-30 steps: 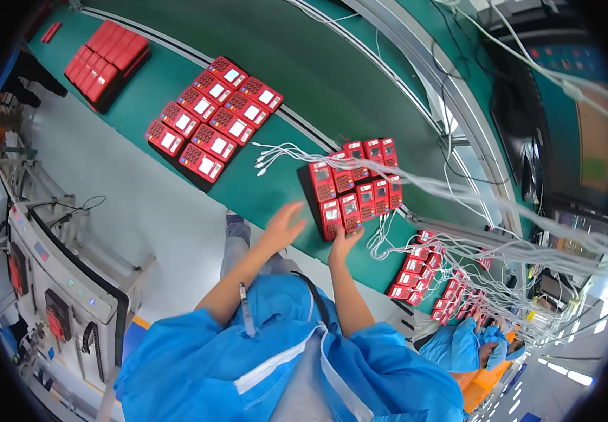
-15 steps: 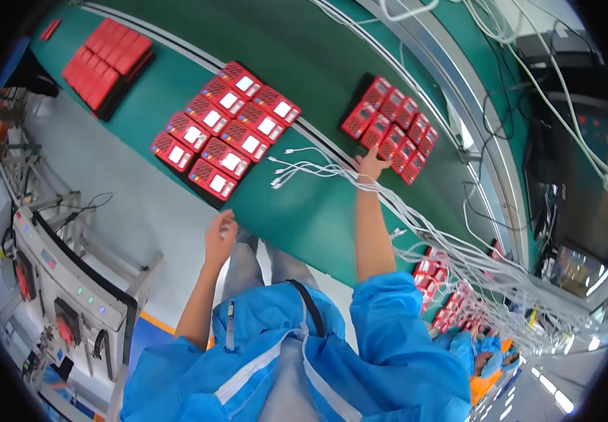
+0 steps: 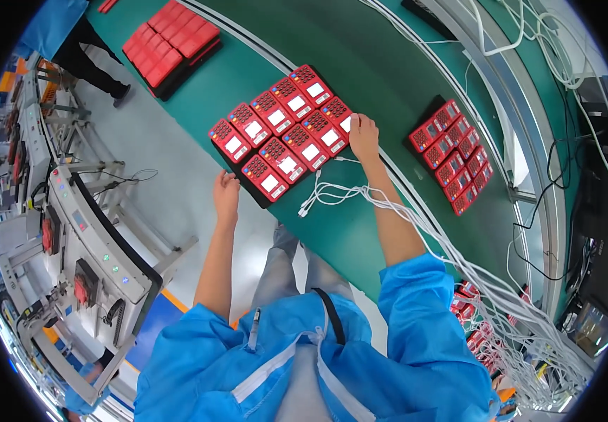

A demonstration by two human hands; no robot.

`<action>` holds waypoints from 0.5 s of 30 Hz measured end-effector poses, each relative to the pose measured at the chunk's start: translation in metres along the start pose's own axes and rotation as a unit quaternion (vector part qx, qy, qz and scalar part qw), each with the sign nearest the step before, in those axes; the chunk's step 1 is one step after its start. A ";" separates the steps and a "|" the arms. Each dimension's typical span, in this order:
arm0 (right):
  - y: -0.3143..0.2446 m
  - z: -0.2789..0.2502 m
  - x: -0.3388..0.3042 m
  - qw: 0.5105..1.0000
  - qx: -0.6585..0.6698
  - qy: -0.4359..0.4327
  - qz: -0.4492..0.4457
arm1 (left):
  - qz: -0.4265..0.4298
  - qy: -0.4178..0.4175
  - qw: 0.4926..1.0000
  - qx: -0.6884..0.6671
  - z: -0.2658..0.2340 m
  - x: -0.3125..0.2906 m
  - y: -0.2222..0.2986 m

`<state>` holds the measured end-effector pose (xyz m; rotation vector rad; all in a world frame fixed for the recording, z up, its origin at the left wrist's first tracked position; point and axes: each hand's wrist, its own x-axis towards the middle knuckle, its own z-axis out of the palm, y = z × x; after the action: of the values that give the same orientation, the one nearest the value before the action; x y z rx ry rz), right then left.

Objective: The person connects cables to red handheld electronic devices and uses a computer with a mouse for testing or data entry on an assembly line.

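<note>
10 red keypad devices point(image 3: 300, 138) sit in 2 rows on a black tray point(image 3: 251, 193) on the green counter point(image 3: 343, 243). The right hand point(image 3: 365, 138) has its fingers bent at the tray's far right corner, by the end device; the left hand point(image 3: 227, 197) has curled fingers beside the near left edge. Whether either set grips cannot be told. White cables point(image 3: 328, 193) lie just beside the tray.

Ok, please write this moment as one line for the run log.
left hand: beside black tray, near-left edge | right hand: at its right edge | load: red keypad terminals | nearby: white cables
</note>
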<state>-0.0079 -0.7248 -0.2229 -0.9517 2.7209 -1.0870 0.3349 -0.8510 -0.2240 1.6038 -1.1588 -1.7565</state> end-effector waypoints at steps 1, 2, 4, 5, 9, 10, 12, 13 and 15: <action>-0.004 -0.005 -0.012 0.998 -0.061 0.002 0.024 | 0.012 -0.018 0.999 0.042 -0.001 0.005 0.001; -0.028 -0.013 -0.028 0.992 -0.118 0.001 0.046 | 0.026 -0.031 0.996 0.085 -0.007 0.014 0.002; -0.027 -0.015 -0.051 0.991 -0.121 0.043 0.033 | 0.056 -0.028 0.992 0.108 -0.016 0.031 0.001; -0.024 -0.014 -0.061 0.993 -0.089 0.065 0.033 | 0.086 -0.022 0.988 0.128 -0.017 0.037 0.000; 0.007 -0.033 -0.108 0.989 -0.061 0.075 0.108 | 0.038 -0.114 0.974 0.192 -0.003 0.035 0.028; 0.008 -0.039 -0.119 0.987 -0.052 0.060 0.136 | 0.038 -0.125 0.972 0.193 -0.002 0.036 0.030; 0.005 -0.050 -0.140 0.975 0.017 0.062 0.211 | 0.069 -0.155 0.956 0.238 -0.005 0.040 0.031; 0.007 -0.057 -0.152 0.963 0.059 0.059 0.256 | 0.068 -0.161 0.957 0.230 -0.001 0.041 0.029; 0.011 -0.073 -0.186 0.959 0.028 0.047 0.278 | 0.115 -0.178 0.941 0.264 0.013 0.038 0.024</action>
<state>0.1163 -0.5689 -0.2057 -0.0998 2.7391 -1.0950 0.3105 -0.8914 -0.2255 1.3645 -2.0419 -1.7107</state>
